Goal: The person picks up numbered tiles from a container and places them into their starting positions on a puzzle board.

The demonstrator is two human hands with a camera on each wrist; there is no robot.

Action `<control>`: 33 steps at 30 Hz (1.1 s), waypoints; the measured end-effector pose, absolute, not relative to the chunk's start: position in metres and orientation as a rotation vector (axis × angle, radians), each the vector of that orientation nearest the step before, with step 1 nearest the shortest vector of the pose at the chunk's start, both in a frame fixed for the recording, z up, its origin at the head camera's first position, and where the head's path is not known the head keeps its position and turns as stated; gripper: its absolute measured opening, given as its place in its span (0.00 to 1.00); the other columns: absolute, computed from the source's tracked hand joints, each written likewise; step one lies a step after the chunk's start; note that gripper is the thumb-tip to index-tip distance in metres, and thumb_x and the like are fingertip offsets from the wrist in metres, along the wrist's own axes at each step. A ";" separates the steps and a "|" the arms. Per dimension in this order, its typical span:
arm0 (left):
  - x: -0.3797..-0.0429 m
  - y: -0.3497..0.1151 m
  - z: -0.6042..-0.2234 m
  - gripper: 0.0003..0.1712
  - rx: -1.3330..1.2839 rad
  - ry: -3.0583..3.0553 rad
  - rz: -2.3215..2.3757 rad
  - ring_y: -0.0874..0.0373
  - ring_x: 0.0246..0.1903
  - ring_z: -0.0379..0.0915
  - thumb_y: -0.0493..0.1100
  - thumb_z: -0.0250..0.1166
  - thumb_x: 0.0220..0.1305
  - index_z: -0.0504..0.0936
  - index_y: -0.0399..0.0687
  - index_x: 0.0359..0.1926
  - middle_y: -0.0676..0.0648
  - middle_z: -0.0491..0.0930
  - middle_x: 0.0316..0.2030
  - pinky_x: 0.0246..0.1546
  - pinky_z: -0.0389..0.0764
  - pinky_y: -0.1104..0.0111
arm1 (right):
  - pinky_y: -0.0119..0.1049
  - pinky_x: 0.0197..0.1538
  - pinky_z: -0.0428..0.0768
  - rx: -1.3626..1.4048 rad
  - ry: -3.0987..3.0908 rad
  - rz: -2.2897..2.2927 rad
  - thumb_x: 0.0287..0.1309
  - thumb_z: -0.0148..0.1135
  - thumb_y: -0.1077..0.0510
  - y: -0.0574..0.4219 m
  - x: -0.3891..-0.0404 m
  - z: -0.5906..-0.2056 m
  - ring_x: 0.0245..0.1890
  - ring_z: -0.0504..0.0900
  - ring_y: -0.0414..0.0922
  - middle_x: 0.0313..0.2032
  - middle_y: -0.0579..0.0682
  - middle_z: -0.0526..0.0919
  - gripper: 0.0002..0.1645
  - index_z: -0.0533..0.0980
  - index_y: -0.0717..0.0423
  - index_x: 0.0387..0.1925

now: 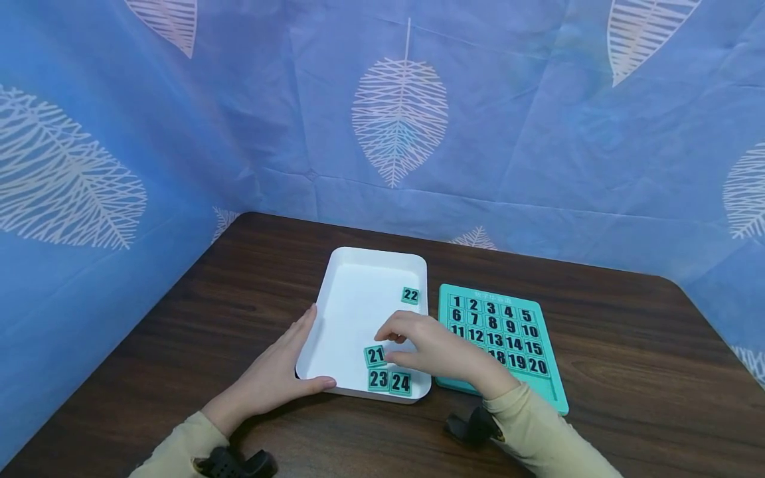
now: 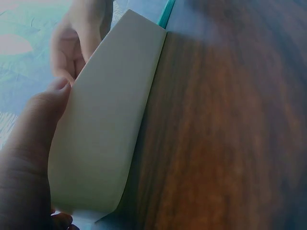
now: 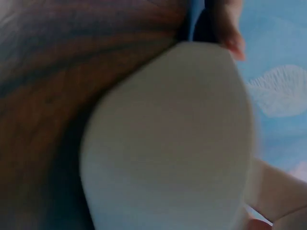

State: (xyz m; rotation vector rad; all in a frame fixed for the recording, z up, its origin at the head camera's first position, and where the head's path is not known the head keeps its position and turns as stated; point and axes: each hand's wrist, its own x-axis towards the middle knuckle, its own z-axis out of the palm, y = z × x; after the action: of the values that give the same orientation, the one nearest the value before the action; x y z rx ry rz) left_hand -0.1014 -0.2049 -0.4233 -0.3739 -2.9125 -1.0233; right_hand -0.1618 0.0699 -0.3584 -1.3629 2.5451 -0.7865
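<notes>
A white tray [image 1: 358,305] lies on the table, holding number tiles. My left hand [image 1: 269,372] holds its near left corner, fingers along the left side and thumb [image 2: 41,115] at the front rim. Over the tray's right side is my right hand [image 1: 424,345], fingers bent, with a gap between thumb and forefinger. The thumb tip is beside tile 21 [image 1: 375,356]; whether it touches cannot be told. Below it sit tile 23 [image 1: 378,380] and tile 24 [image 1: 400,383]; tile 22 [image 1: 410,295] lies farther back. The tray's outer wall [image 3: 168,134] hides the tiles in the right wrist view.
A green number board [image 1: 552,382] stands right of the tray, with tiles 1 to 20 in rows, some covered by the right forearm. Both rest on a dark wooden table [image 1: 627,358]. A blue leaf-print cloth [image 1: 508,133] hangs behind.
</notes>
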 end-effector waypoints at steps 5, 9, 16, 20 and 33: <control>-0.102 -0.205 -0.423 0.68 -0.375 -2.914 -1.031 0.41 0.70 0.45 0.74 0.66 0.44 0.41 0.53 0.76 0.44 0.44 0.74 0.57 0.60 0.37 | 0.36 0.51 0.77 -1.361 2.567 -0.644 0.57 0.67 0.60 0.057 -0.162 -0.369 0.48 0.76 0.42 0.47 0.47 0.79 0.17 0.79 0.57 0.50; -0.102 -0.205 -0.424 0.67 -0.391 -2.902 -1.034 0.41 0.70 0.46 0.74 0.66 0.44 0.42 0.52 0.76 0.44 0.44 0.74 0.56 0.61 0.36 | 0.37 0.53 0.76 -1.378 2.607 -0.572 0.56 0.67 0.61 0.053 -0.161 -0.373 0.51 0.76 0.43 0.48 0.48 0.80 0.18 0.80 0.57 0.49; -0.103 -0.206 -0.424 0.68 -0.390 -2.900 -1.039 0.41 0.70 0.45 0.74 0.66 0.44 0.41 0.53 0.76 0.45 0.43 0.74 0.57 0.61 0.37 | 0.39 0.55 0.76 -1.374 2.608 -0.558 0.57 0.64 0.64 0.051 -0.161 -0.375 0.52 0.76 0.44 0.48 0.49 0.80 0.17 0.80 0.57 0.49; -0.103 -0.206 -0.424 0.68 -0.388 -2.898 -1.041 0.42 0.70 0.44 0.73 0.67 0.44 0.41 0.52 0.76 0.44 0.43 0.74 0.58 0.60 0.37 | 0.39 0.55 0.75 -1.362 2.625 -0.532 0.56 0.65 0.64 0.050 -0.161 -0.376 0.52 0.76 0.44 0.48 0.49 0.80 0.18 0.80 0.56 0.49; -0.102 -0.206 -0.423 0.67 -0.391 -2.907 -1.028 0.41 0.70 0.44 0.73 0.66 0.46 0.41 0.51 0.76 0.42 0.43 0.74 0.58 0.59 0.37 | 0.36 0.49 0.77 -1.320 2.675 -0.521 0.60 0.64 0.57 0.045 -0.158 -0.376 0.44 0.76 0.41 0.44 0.49 0.81 0.17 0.79 0.58 0.49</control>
State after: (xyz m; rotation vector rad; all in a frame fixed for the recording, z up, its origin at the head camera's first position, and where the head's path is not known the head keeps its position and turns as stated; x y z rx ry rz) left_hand -0.1018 -0.2058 -0.4226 -0.3911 -2.9068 -1.0282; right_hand -0.1577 0.0449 -0.3764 -1.3198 2.6745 -0.5212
